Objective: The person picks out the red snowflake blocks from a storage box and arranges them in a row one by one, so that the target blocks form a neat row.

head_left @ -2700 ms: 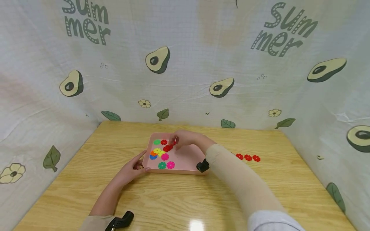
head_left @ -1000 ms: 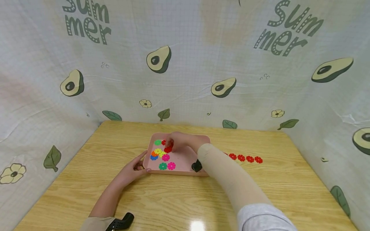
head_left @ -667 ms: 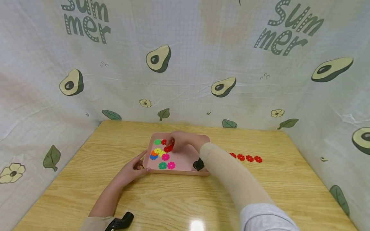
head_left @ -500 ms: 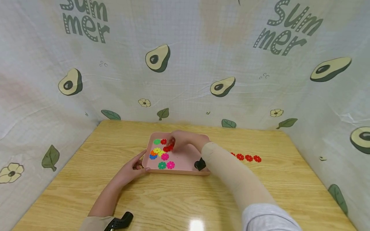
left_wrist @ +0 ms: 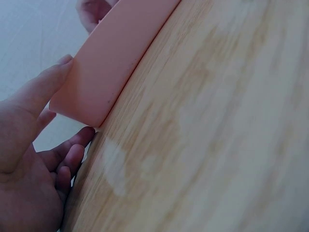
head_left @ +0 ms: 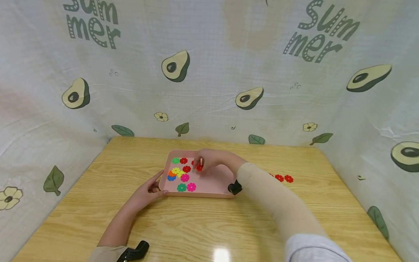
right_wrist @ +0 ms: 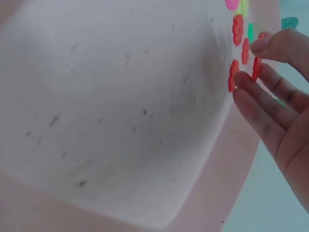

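My left hand point(head_left: 147, 190) grips the near left corner of a shallow pink tray point(head_left: 199, 194). In the left wrist view its thumb lies along the tray's wall point(left_wrist: 111, 63), other fingers around the corner. Over the tray's inside, my right hand point(head_left: 209, 160) pinches a red flower-shaped disc point(right_wrist: 257, 67) between thumb and fingers, edge-on in the right wrist view. Just left of that hand another red disc point(head_left: 186, 169) lies on the tray floor, with one more red disc point(head_left: 183, 161) behind it. A further red disc point(right_wrist: 233, 76) sits beside the fingertips, partly hidden by the hand in the head view.
Inside the tray's left half lie green point(head_left: 175, 161), yellow point(head_left: 175, 170), orange, blue point(head_left: 171, 178) and pink discs point(head_left: 184, 177). To the right, a row of red discs point(head_left: 284, 178) on the wooden table point(head_left: 183, 225) is partly covered by the right sleeve. A printed curtain point(head_left: 209, 72) surrounds the table.
My right hand has drawn slightly right from the bunched red discs, a red disc now between its fingers; one red disc lies apart where they overlapped. The left hand stays on the tray.
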Available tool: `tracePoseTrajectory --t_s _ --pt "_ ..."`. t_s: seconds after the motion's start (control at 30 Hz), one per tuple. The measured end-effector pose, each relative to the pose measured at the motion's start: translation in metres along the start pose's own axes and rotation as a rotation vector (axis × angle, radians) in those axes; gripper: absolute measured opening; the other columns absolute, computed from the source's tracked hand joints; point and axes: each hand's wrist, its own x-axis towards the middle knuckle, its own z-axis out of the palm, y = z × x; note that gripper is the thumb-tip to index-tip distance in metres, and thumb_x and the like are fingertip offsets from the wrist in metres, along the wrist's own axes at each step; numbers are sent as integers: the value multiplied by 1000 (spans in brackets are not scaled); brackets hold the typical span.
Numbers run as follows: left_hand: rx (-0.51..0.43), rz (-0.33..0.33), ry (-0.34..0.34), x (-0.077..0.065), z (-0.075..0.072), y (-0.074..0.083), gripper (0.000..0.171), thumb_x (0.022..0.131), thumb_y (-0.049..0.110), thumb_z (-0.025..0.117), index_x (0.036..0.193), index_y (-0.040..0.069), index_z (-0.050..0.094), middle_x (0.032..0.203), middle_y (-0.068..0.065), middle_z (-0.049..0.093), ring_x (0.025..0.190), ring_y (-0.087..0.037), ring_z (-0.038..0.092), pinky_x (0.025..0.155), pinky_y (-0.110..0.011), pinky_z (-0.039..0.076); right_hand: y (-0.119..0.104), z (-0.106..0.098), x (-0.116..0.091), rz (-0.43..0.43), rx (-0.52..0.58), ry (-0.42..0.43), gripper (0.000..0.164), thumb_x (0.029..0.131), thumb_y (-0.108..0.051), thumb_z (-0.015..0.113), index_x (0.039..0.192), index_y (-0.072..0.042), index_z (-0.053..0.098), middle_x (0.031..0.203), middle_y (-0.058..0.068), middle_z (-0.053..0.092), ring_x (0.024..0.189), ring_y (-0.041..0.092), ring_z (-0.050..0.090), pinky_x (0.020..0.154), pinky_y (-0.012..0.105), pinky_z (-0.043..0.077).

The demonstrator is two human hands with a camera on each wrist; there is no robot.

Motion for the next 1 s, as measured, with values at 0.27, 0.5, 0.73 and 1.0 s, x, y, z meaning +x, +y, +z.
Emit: tracePoseTrajectory --t_s 0.27,0.5,0.73,1.0 --pt "27 2 7 -1 -1 1 79 88 27 74 153 13 32 104 -11 60 85 -21 48 70 -26 42 8 -4 -25 -15 -30 11 21 85 -10 76 105 -13 75 99 -5 60 94 19 57 76 25 50" --pt "29 -11 -7 1 0 -2 80 88 31 73 154 16 31 105 -10 59 86 -21 48 72 -27 42 17 -10 -48 3 -13 23 22 83 -3 73 104 -11 75 100 -3 58 92 19 58 77 28 50" --pt "28 5 -1 -1 0 -1 79 88 27 74 154 12 32 103 -10 58 84 -21 47 70 -26 42 26 -13 -70 64 10 44 23 83 -3 73 105 -10 74 101 -2 56 92 19 58 75 28 51" --pt "31 4 -4 -2 0 1 79 89 27 74 153 11 32 104 -10 58 85 -20 47 71 -26 42 35 -22 -100 99 39 77 26 82 1 69 107 -6 72 103 -1 57 95 20 58 75 29 51"
